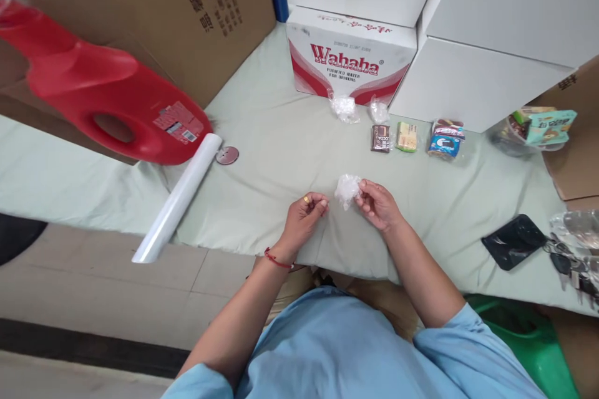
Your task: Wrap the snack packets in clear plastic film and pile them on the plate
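Observation:
My right hand point(380, 204) pinches a small crumpled bundle of clear plastic wrap point(347, 190) by its right side, just above the pale green cloth. Whitish contents seem to show through the wrap, but I cannot tell what they are. To its left, my left hand point(303, 218) is closed, thumb against the index finger; whatever lies between the fingertips is too small to make out. It is apart from the bundle. Beyond my hands lie two similar plastic-wrapped bundles, one larger point(345, 108) and one smaller point(379, 112), with a brown cocoa packet point(380, 138) and a yellow packet point(407, 136) nearby.
A Wahaba-style white and red carton point(350, 59) stands at the back. At left are a red bottle point(116, 100), a white roll point(178, 199) and a round disc point(227, 155). Rightward sit blue snack packets point(444, 144), a filled plastic tub point(510, 140), a black pouch point(513, 241) and keys point(561, 262).

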Tool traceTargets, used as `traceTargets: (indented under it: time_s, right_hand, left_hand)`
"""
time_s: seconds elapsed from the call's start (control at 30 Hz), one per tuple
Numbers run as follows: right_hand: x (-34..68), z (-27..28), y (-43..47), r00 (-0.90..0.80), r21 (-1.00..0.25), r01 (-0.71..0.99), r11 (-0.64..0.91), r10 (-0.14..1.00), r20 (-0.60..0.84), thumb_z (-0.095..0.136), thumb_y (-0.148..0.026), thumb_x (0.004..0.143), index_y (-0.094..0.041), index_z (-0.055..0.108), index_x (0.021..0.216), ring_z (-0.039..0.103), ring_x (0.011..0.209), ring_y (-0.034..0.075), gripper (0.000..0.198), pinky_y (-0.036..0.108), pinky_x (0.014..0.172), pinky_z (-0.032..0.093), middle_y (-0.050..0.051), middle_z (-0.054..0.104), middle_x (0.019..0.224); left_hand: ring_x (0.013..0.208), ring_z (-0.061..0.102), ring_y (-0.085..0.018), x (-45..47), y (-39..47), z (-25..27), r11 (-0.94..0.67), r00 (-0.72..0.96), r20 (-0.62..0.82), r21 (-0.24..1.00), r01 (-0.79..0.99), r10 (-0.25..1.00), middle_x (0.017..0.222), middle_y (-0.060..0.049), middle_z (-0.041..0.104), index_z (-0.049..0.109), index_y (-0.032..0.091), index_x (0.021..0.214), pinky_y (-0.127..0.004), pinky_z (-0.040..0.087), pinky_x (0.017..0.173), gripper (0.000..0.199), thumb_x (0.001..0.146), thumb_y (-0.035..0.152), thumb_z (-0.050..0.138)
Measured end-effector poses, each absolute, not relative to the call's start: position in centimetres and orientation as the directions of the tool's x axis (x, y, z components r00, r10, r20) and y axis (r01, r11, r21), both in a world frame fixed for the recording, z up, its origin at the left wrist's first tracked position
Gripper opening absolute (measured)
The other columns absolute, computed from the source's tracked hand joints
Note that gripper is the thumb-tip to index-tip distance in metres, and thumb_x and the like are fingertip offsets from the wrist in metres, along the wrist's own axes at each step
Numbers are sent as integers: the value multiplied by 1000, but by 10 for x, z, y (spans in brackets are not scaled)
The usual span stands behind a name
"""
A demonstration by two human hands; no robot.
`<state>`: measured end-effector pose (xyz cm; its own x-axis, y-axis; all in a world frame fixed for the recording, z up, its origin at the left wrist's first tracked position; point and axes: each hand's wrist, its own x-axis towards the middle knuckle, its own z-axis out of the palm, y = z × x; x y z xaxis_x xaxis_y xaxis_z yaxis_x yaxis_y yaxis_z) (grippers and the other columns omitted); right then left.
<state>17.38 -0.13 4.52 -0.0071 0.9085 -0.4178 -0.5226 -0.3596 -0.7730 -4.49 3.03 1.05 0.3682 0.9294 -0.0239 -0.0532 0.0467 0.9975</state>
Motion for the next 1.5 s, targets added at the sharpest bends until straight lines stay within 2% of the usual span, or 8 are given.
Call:
traceTargets:
  time_s: [0.17,0.37,0.53,0.7,0.93,1.23,1.37,1.5]
  right_hand:
    - [174,50,-4,-141,-749,-498,-436,894,-426,85,-44,73,-20,59,74,41,33,6,36,15,27,24,-1,65,53]
    - [171,40,-4,-202,-762,-428,-486,873,-443,86,-49,73,-20,60,77,42,36,7,38,16,29,25,-1,64,55]
    - [178,39,0,157,-916,-389,-101,972,-174,85,-62,78,-23,66,88,55,62,10,45,18,50,46,0,68,83]
    - [174,37,-2,104,-977,-208,36,994,15,98,-56,63,-29,71,115,61,112,21,65,33,92,56,6,67,125]
    - [173,32,0,192,-896,-441,-59,968,-159,95,-55,67,-24,67,84,51,58,9,45,22,53,46,-6,57,71]
    - [174,43,0,204,-868,-471,-156,938,-279,98,-50,61,-23,60,83,39,42,4,51,17,34,26,-11,49,61]
    - [173,43,-1,182,-875,-445,-192,937,-298,97,-52,62,-22,60,81,38,40,3,51,17,33,22,-10,52,63]
    - [177,39,2,221,-879,-442,-180,928,-301,97,-53,61,-21,62,79,35,43,2,51,17,36,24,-10,49,63]
  left_hand:
    - [101,67,-20,-40,29,14,-22,378,75,990,-142,923,138,-13,64,63,26,136,-29,56,76,69,75,42,92]
    - [68,55,-14,-45,29,17,12,403,-11,1000,0,915,69,2,61,70,20,85,-27,45,68,29,93,47,69]
    - [69,55,-15,-46,27,22,31,336,-27,1000,-5,942,68,3,60,63,22,82,-28,45,72,28,95,46,64]
    - [70,54,-15,-45,26,21,32,335,-32,999,5,942,70,3,60,62,22,84,-29,44,73,29,97,48,62]
    - [69,54,-15,-46,26,13,2,325,5,1000,-21,946,70,2,57,58,22,81,-29,45,72,37,99,54,61]
    - [122,58,-28,-40,0,22,-485,220,436,828,281,873,131,-13,58,59,23,133,-45,51,102,66,88,69,73]
    - [103,63,-24,-34,0,28,-336,198,284,885,323,938,103,-7,68,73,24,105,-41,50,98,33,99,55,64]
    - [73,57,-16,-35,12,22,24,88,-31,996,83,996,79,0,64,67,22,88,-29,48,72,35,100,55,62]
